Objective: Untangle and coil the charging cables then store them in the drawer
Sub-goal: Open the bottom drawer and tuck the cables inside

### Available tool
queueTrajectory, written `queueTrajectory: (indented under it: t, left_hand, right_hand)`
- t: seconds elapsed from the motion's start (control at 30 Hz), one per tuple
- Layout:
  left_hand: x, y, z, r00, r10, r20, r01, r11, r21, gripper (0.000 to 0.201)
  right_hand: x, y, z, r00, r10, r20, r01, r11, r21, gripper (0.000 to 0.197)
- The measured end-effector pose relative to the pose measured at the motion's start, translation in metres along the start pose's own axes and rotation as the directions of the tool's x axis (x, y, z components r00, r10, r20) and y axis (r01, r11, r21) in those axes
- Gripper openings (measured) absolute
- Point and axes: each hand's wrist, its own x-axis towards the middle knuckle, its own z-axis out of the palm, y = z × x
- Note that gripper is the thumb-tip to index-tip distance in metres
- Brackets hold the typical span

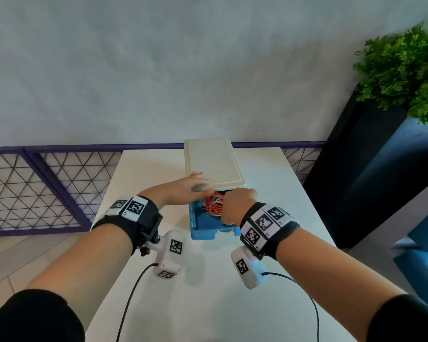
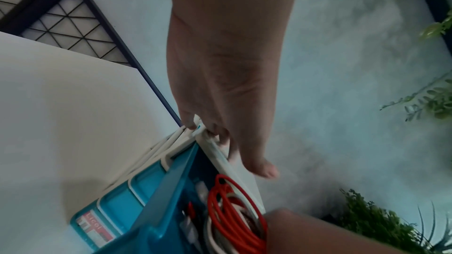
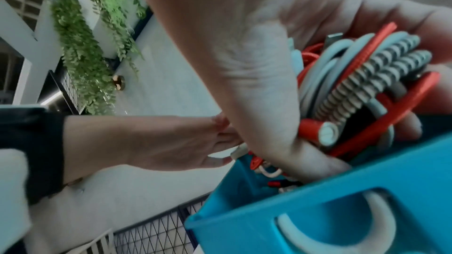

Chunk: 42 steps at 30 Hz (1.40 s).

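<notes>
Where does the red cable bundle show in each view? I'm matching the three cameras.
Head: red cable bundle at centre, in the open blue drawer, beside the right hand.
Left wrist: bottom centre, inside the drawer.
Right wrist: upper right, gripped by the right hand.
Shared landmark: the blue drawer.

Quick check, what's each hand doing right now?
Left hand: open, fingers resting flat on the cream top of the drawer unit.
Right hand: closed round the coiled cables, red and white, over the open blue drawer.
</notes>
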Motion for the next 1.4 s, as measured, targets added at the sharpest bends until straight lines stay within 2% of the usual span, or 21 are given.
queueTrajectory:
  t: [0.1,0.2,0.33,0.43,0.57,0.63,0.73,0.8,0.87,0.97,1.03,1.13,1.2,1.4]
  left_hand:
    - [0.002,-0.003,0.007,0.985,0.024,-0.170,-0.027,1.000,-0.012,0.047]
    - [0.007,-0.001,0.016,0.946,0.077,-0.314,-0.053,0.995,0.084,0.039]
    - [0.012,0.004,0.019,0.917,0.047,-0.396,0.005,0.992,0.127,0.027]
    - [0.013,0.008,0.020,0.901,0.029,-0.433,0.042,0.987,0.152,0.017]
    - [0.012,0.009,0.022,0.902,0.060,-0.429,0.009,0.988,0.157,0.016]
    - [0.009,0.006,0.025,0.922,0.093,-0.377,-0.035,0.987,0.156,0.023]
    - [0.003,0.003,0.030,0.942,0.085,-0.324,-0.054,0.993,0.103,0.038]
    - [0.001,0.002,0.031,0.948,0.083,-0.306,-0.065,0.996,0.069,0.043]
    - [0.000,0.000,0.030,0.951,0.087,-0.296,-0.076,0.996,0.046,0.046]
    - [0.000,-0.004,0.031,0.953,0.094,-0.288,-0.093,0.995,0.018,0.050]
    - [0.000,-0.005,0.031,0.966,0.083,-0.246,-0.089,0.996,-0.015,0.062]
    - [-0.002,-0.005,0.029,0.989,0.068,-0.132,-0.073,0.997,-0.036,0.096]
    - [-0.003,-0.006,0.028,0.992,0.070,-0.107,-0.071,0.997,-0.005,0.110]
    - [-0.007,-0.002,0.029,0.992,0.064,-0.105,-0.053,0.993,0.106,0.116]
  right_hand:
    - [0.006,-0.005,-0.002,1.000,-0.012,0.027,0.012,1.000,0.006,0.027]
    - [0.006,-0.003,-0.007,0.999,-0.041,0.029,0.041,0.999,0.008,0.019]
    - [0.014,-0.001,-0.008,0.997,-0.019,0.072,0.008,0.988,0.153,0.026]
    - [0.022,-0.002,-0.010,0.995,-0.016,0.098,-0.014,0.953,0.304,0.019]
    - [0.024,-0.010,-0.007,0.993,0.005,0.115,-0.049,0.922,0.384,0.023]
    - [0.023,-0.014,-0.002,0.999,0.014,0.047,-0.031,0.916,0.399,0.028]
    - [0.011,-0.008,0.001,0.989,-0.132,-0.067,0.148,0.888,0.436,0.040]
    - [0.001,0.000,0.001,0.976,-0.202,-0.085,0.218,0.849,0.481,0.041]
    - [-0.001,0.008,0.005,0.983,-0.165,-0.076,0.180,0.830,0.528,0.044]
    - [-0.007,0.016,0.016,0.997,-0.034,-0.071,0.070,0.803,0.592,0.049]
    - [-0.010,0.016,0.026,0.994,0.019,-0.109,0.051,0.795,0.604,0.049]
    - [-0.009,0.005,0.038,0.978,0.082,-0.189,0.035,0.838,0.545,0.046]
    - [-0.007,-0.005,0.040,0.968,0.097,-0.233,0.021,0.889,0.457,0.052]
    - [0.010,-0.029,0.048,0.961,0.138,-0.240,-0.033,0.918,0.396,0.060]
